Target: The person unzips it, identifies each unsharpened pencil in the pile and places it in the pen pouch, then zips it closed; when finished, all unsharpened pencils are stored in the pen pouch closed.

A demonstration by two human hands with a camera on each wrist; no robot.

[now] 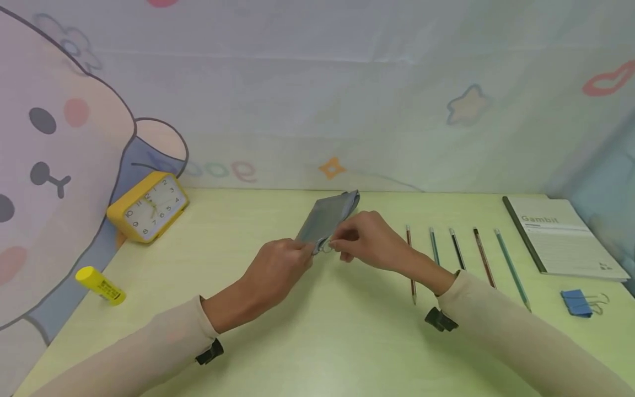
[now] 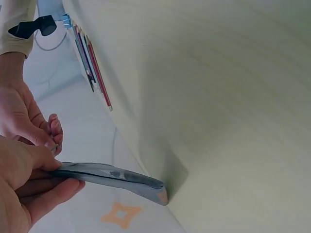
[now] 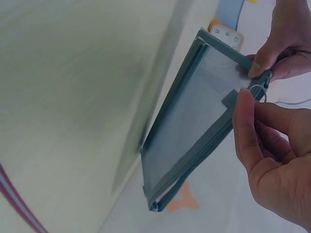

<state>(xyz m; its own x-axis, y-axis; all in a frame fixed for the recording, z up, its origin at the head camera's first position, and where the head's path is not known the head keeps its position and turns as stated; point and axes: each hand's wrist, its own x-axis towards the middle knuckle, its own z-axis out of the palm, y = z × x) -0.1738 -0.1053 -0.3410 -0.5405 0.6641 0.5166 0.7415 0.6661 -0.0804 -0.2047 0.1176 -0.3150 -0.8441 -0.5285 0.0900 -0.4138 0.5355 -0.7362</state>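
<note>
A see-through zip pouch with grey-blue edging (image 1: 322,218) is held tilted above the table, near its back edge. My left hand (image 1: 275,270) grips one end of the pouch between thumb and fingers. With thumb and fingertips, my right hand (image 1: 372,242) pinches the metal ring of the zipper pull (image 3: 266,93) at that same end. In the right wrist view the zipper edge runs down to the pouch's far end, where the edging stands a little apart. Through the clear panel (image 3: 194,107) no contents show.
Several pencils (image 1: 483,256) lie in a row to the right, partly behind the right forearm. Beyond them are a notebook (image 1: 565,237) and a blue binder clip (image 1: 577,303). A yellow alarm clock (image 1: 149,207) and a yellow glue stick (image 1: 101,285) are at the left. A printed cloth (image 1: 297,99) hangs behind.
</note>
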